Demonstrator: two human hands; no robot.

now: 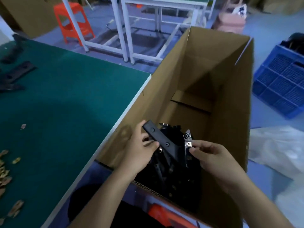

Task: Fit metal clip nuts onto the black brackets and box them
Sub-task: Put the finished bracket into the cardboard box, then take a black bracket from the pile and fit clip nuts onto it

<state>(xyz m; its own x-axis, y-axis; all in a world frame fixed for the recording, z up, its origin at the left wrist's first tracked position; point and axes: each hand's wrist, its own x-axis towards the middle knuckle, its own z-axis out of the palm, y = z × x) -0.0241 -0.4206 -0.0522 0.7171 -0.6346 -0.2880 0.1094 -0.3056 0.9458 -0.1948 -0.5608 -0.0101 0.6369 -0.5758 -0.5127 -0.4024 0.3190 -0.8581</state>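
Observation:
Over the open cardboard box, my left hand grips one arm of a black bracket. My right hand pinches the bracket's other arm, where a metal clip nut is fitted. Both hands hold it just above a pile of black brackets lying in the near end of the box. Loose brass-coloured clip nuts lie at the left edge of the green table. More black brackets rest at the table's far left.
The box stands against the table's right edge, its far half bare. A blue plastic crate and a white plastic sheet lie on the floor to the right. White table frames and an orange stool stand beyond.

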